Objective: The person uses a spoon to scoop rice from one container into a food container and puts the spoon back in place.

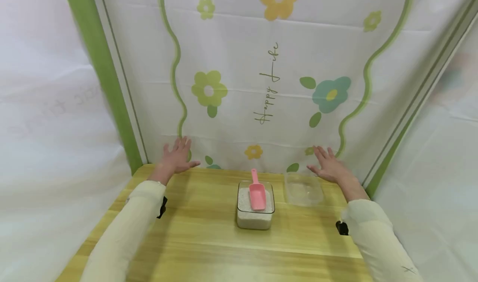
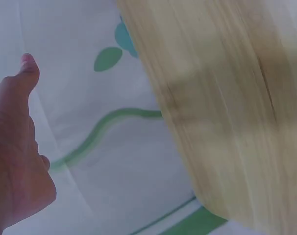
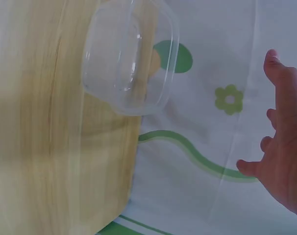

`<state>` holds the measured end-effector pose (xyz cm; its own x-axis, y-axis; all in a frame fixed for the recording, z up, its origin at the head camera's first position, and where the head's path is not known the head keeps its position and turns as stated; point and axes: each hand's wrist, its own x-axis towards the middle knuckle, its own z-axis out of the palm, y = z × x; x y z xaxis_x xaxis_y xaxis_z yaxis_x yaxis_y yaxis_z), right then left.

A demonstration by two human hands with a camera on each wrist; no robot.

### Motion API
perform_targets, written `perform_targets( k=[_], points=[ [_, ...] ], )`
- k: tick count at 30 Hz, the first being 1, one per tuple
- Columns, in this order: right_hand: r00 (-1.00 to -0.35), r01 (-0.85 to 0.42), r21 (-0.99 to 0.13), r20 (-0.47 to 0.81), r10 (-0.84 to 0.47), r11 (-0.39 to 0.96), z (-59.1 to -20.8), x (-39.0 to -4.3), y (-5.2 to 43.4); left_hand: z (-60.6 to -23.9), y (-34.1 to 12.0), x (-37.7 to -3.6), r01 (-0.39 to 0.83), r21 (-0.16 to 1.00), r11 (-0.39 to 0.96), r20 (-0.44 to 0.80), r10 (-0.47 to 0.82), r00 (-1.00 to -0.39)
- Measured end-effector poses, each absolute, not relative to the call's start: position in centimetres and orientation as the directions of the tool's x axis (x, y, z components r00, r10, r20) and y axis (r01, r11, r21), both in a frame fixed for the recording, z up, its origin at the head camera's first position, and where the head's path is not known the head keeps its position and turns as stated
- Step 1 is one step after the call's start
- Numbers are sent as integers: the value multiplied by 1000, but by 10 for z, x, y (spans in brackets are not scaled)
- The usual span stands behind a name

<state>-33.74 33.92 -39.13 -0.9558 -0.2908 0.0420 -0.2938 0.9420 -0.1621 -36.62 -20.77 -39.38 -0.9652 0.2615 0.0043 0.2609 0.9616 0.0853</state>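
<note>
- From the head view, both hands are raised at the far edge of the wooden table (image 1: 209,240), fingers spread wide and holding nothing. The left hand (image 1: 177,157) hovers at the far left corner, in front of the flowered cloth backdrop (image 1: 239,66); whether its fingertips touch the cloth I cannot tell.
- The right hand (image 1: 328,167) is spread open too, just behind one empty clear plastic container (image 1: 303,188), near it but apart.
- Between the hands, nearer the middle of the table, stands one clear square container of rice (image 1: 255,211), with one pink scoop (image 1: 257,192) lying on the rice, handle pointing away towards the cloth.
- So: two containers, one scoop, two cream sleeves (image 1: 127,228).
- The left wrist view shows the left hand (image 2: 16,152) open with thumb out, over the cloth beside the table (image 2: 227,98) corner, gripping nothing; the picture is soft.
- The right wrist view shows the right hand (image 3: 281,147) with loosely parted fingers before the cloth, well off the clear plastic container (image 3: 129,58), which sits at the table (image 3: 55,147) edge.
</note>
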Motion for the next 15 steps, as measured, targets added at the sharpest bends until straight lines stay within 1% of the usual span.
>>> perform_targets(
  k=[4,7,11,15],
  points=[
    [-940,-340,-173,17,-342,924,-388,-333,334,-397,-194,-360,397,65,916,12,397,-918],
    [-926,-370,-190,1,-377,909,-388,-330,330,-402,-181,-353,473,54,880,15,472,-881],
    [-904,-421,-200,9,-428,885,-387,-326,325,-410,-162,-343,543,30,839,1,544,-839],
    [-875,-481,-176,39,-482,859,-389,-325,317,-419,-145,-334,597,29,802,7,597,-802]
  ],
)
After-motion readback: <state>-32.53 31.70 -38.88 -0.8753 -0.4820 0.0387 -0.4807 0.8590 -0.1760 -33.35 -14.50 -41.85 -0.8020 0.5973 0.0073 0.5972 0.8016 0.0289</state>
